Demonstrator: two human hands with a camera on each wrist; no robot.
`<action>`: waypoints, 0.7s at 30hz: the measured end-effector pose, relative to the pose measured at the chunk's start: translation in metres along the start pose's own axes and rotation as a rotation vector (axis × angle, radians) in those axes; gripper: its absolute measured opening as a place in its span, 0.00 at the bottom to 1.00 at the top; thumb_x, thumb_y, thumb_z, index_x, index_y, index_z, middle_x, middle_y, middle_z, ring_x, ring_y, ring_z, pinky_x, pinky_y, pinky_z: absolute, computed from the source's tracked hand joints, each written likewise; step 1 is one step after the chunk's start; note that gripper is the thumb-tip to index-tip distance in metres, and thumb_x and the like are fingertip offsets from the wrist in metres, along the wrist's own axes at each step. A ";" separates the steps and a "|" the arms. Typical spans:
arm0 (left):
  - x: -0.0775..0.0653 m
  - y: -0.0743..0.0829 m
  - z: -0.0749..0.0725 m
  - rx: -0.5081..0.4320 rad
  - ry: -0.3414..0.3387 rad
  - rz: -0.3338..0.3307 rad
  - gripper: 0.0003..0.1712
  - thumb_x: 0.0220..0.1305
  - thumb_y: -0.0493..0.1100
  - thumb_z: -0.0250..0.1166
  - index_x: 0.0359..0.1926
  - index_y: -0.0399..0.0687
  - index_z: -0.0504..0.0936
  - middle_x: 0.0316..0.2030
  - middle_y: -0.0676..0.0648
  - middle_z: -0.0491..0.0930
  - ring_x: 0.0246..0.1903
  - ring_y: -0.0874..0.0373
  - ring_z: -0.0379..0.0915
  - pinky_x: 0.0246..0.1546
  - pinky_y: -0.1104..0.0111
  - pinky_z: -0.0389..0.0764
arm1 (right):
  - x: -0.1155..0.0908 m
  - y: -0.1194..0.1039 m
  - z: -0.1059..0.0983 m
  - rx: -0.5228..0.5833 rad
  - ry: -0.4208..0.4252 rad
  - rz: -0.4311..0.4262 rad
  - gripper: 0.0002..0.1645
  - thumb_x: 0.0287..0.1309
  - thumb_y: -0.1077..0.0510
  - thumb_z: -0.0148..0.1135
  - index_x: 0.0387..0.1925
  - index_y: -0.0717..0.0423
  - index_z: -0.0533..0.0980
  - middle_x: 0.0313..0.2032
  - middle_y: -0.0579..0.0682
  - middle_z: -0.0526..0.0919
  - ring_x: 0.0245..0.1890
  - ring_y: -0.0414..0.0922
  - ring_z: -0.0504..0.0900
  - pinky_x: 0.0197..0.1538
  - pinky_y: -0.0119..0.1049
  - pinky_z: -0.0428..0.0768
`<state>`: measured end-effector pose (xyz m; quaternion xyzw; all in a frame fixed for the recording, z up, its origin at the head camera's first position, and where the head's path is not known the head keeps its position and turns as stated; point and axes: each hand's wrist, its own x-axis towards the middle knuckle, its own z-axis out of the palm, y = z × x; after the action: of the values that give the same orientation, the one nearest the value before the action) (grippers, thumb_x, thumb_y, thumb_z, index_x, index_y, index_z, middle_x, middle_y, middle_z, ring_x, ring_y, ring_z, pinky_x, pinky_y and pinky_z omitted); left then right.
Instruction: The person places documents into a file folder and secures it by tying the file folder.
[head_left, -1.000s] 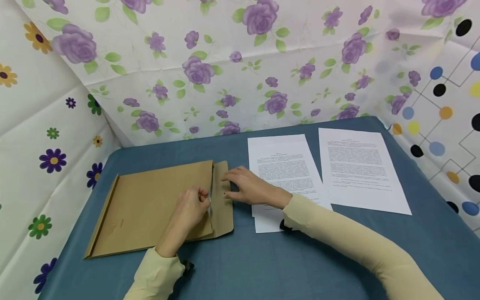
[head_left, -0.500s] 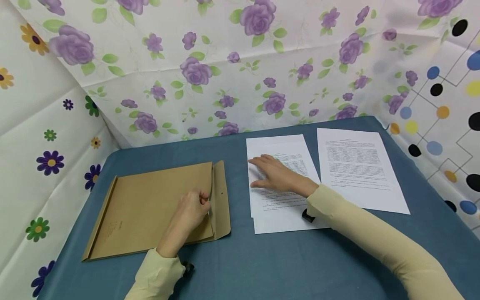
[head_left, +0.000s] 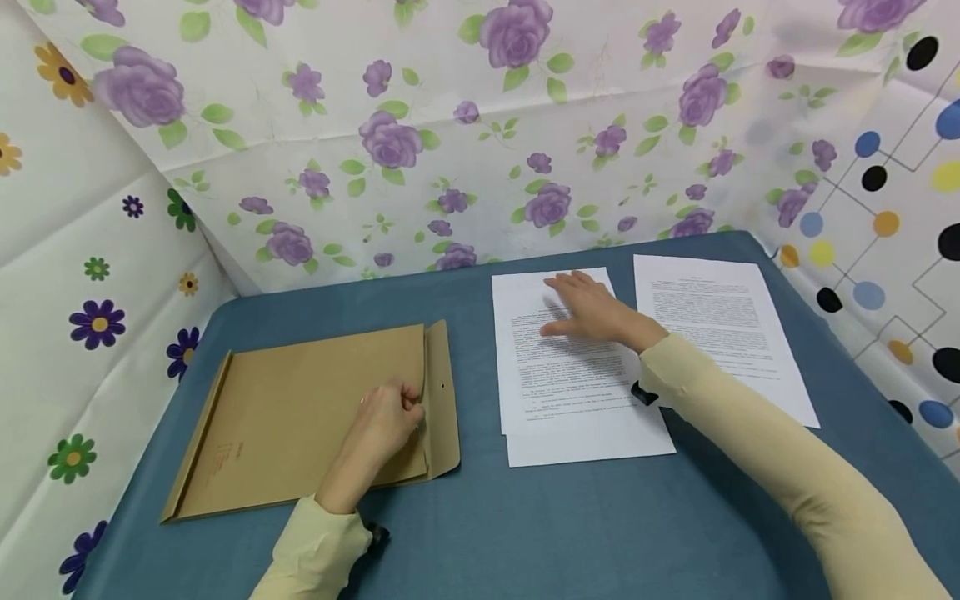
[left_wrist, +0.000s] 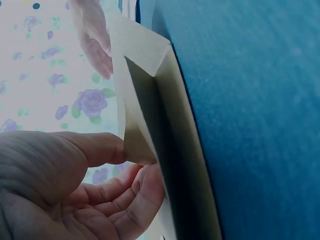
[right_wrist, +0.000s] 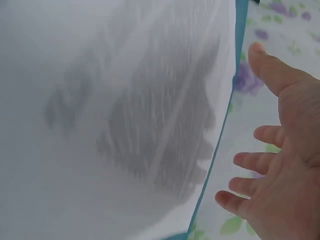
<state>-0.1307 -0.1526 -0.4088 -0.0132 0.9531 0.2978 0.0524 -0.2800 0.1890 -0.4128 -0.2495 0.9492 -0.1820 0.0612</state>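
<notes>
A brown cardboard envelope (head_left: 292, 400) lies on the left half of the table, its flap (head_left: 443, 417) folded out to the right. My left hand (head_left: 381, 421) pinches the edge of its mouth between thumb and fingers. In the left wrist view that edge (left_wrist: 137, 142) is lifted and a dark gap shows inside. My right hand (head_left: 592, 312) hovers over the upper part of some overlapping printed sheets (head_left: 558, 442), fingers spread and nothing in them. Its shadow falls on the paper (right_wrist: 145, 125) in the right wrist view.
Another printed sheet (head_left: 720, 342) lies to the right of the overlapping ones, partly behind the right sleeve. A blue cloth (head_left: 525, 533) covers the table. Patterned sheets hang as walls at the back (head_left: 480, 167) and both sides.
My right hand has moved from beside the envelope's flap to the right and away from me, over the printed sheets. The left hand keeps its place at the envelope's mouth.
</notes>
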 end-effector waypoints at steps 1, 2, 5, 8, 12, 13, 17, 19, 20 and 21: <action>0.000 0.000 0.000 0.002 -0.003 -0.001 0.07 0.64 0.33 0.67 0.43 0.36 0.80 0.33 0.45 0.80 0.26 0.56 0.73 0.25 0.67 0.73 | 0.002 0.004 -0.002 -0.002 0.000 0.012 0.59 0.59 0.35 0.72 0.79 0.61 0.56 0.77 0.65 0.55 0.78 0.66 0.46 0.74 0.68 0.47; 0.001 0.000 0.000 0.004 -0.006 -0.003 0.08 0.64 0.33 0.67 0.43 0.36 0.80 0.33 0.45 0.80 0.26 0.56 0.73 0.26 0.67 0.73 | 0.004 0.008 -0.004 -0.004 0.001 0.021 0.60 0.59 0.36 0.72 0.79 0.62 0.56 0.77 0.66 0.56 0.78 0.67 0.47 0.73 0.69 0.48; 0.001 0.000 0.000 0.012 -0.014 -0.009 0.08 0.64 0.35 0.68 0.43 0.37 0.80 0.33 0.45 0.80 0.27 0.55 0.73 0.27 0.66 0.74 | 0.010 0.018 -0.009 -0.005 0.001 0.059 0.60 0.58 0.37 0.74 0.78 0.64 0.56 0.76 0.67 0.58 0.77 0.67 0.50 0.73 0.69 0.49; 0.002 0.001 -0.001 0.016 -0.013 -0.010 0.08 0.64 0.35 0.68 0.42 0.36 0.80 0.33 0.45 0.80 0.29 0.55 0.74 0.30 0.65 0.74 | 0.015 0.026 -0.010 0.013 0.005 0.085 0.60 0.57 0.38 0.74 0.77 0.65 0.57 0.75 0.68 0.59 0.76 0.67 0.52 0.73 0.67 0.50; 0.003 0.003 0.000 0.005 -0.025 -0.016 0.08 0.64 0.34 0.68 0.41 0.36 0.79 0.34 0.45 0.80 0.30 0.54 0.74 0.32 0.65 0.75 | 0.022 0.033 -0.008 0.040 0.006 0.089 0.60 0.57 0.38 0.75 0.77 0.66 0.57 0.74 0.69 0.59 0.76 0.67 0.52 0.74 0.64 0.50; 0.003 0.004 0.001 0.005 -0.030 -0.020 0.08 0.64 0.34 0.68 0.41 0.36 0.79 0.34 0.45 0.80 0.30 0.54 0.74 0.32 0.65 0.75 | 0.023 0.034 -0.007 0.044 0.004 0.086 0.60 0.56 0.38 0.75 0.77 0.66 0.58 0.74 0.69 0.59 0.76 0.67 0.52 0.74 0.64 0.50; 0.004 0.004 0.002 0.008 -0.043 -0.036 0.07 0.65 0.35 0.68 0.40 0.37 0.78 0.34 0.45 0.79 0.29 0.54 0.73 0.31 0.65 0.74 | 0.028 0.037 -0.001 0.038 -0.013 0.073 0.61 0.54 0.36 0.76 0.77 0.65 0.59 0.75 0.69 0.59 0.76 0.67 0.53 0.74 0.65 0.50; 0.004 0.004 0.002 0.015 -0.042 -0.040 0.07 0.65 0.35 0.68 0.40 0.37 0.78 0.34 0.46 0.78 0.29 0.54 0.73 0.30 0.65 0.74 | 0.030 0.037 0.000 0.026 -0.022 0.068 0.61 0.54 0.36 0.76 0.76 0.64 0.60 0.75 0.69 0.59 0.76 0.67 0.53 0.73 0.66 0.51; 0.004 0.004 0.002 0.016 -0.043 -0.043 0.08 0.65 0.36 0.68 0.40 0.38 0.78 0.33 0.46 0.78 0.29 0.54 0.72 0.30 0.65 0.73 | 0.031 0.036 0.000 0.017 -0.027 0.067 0.60 0.54 0.36 0.76 0.76 0.64 0.60 0.74 0.69 0.60 0.75 0.67 0.54 0.73 0.67 0.51; 0.004 0.004 0.001 0.018 -0.043 -0.046 0.08 0.65 0.36 0.69 0.40 0.38 0.78 0.33 0.46 0.78 0.28 0.54 0.72 0.30 0.65 0.73 | 0.032 0.034 -0.001 0.006 -0.032 0.064 0.60 0.54 0.36 0.76 0.76 0.64 0.61 0.74 0.69 0.61 0.75 0.67 0.55 0.72 0.68 0.51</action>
<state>-0.1350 -0.1489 -0.4085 -0.0281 0.9538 0.2883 0.0799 -0.3232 0.2007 -0.4257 -0.2216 0.9550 -0.1788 0.0832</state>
